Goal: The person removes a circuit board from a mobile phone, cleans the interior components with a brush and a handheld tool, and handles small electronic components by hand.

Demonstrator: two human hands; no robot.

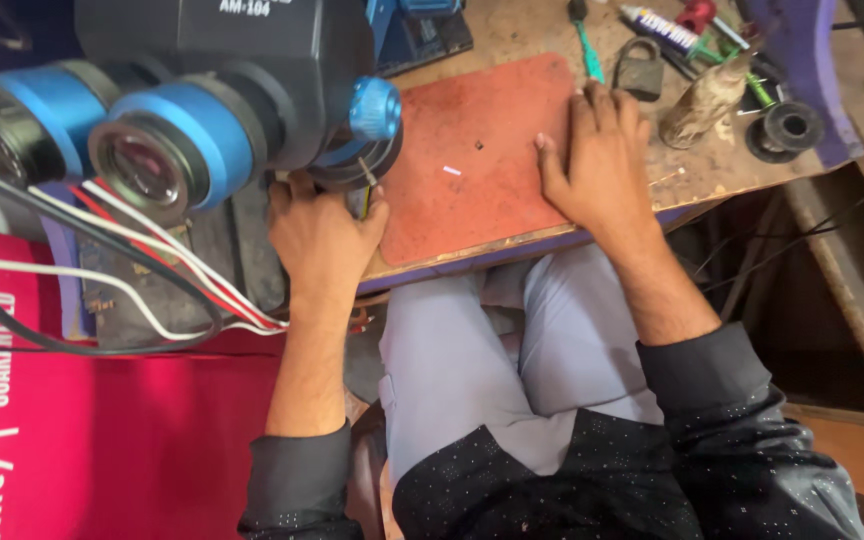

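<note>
**Two hands at the microscope desk**

The left hand [322,235] has its grip closed around a slim, dark, yellowish tool [366,195], pinched between thumb and fingers with its tip pointing up under the black microscope head [242,60]. What kind of tool it is cannot be told; most of it is hidden by the fingers. The hand sits at the left edge of the red mat [482,150], just below the blue focus knob [375,108] and beside the two blue-ringed eyepieces [167,150].

The right hand [597,160] holds nothing. Its grip is open, fingers spread and palm flat, pressing on the right edge of the red mat, fingertips reaching the bare wooden desk [712,165] beyond.

The mat is a worn, reddish rectangle with rounded corners, lying on the desk in front of the person. Between the hands a small white sliver [452,170] and a tiny dark speck [479,145] lie on it.

Further out, past the right hand, sit a grey padlock [640,68], a green-handled tool [586,45], a pale bottle [704,100] and a black ring-shaped part [790,125]. Red and white wires [172,265] run across the dark surface left of the left hand, above a red printed sheet [102,430].
</note>
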